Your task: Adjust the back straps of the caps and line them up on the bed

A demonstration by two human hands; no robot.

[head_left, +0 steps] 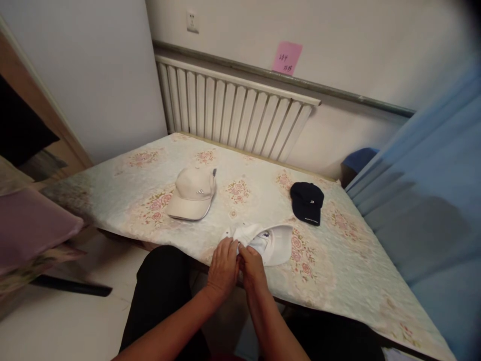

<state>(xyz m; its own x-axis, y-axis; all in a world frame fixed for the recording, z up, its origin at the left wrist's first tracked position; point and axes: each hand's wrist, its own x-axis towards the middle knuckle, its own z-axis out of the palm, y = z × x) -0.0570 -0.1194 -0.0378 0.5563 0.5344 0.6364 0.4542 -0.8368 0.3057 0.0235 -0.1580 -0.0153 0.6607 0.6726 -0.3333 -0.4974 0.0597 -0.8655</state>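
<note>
Head view. A white fabric baseball cap [268, 242] is seen lying at the near edge of the desk [349, 271], which is covered by a pale floral-patterned cloth. The cap's back edge is pinched by both hands: the left hand [223, 266] and the right hand [252, 266] are closed on the fabric, fingertips touching each other. Beyond the left hand, well apart, a beige fabric baseball cap [192, 194] is noted, brim toward the person. Beyond and right of the right hand, a dark navy fabric baseball cap [307, 201] is noted. A white ribbed radiator [233, 108] is seen behind the desk, with a pink paper note [287, 57] on the wall above.
</note>
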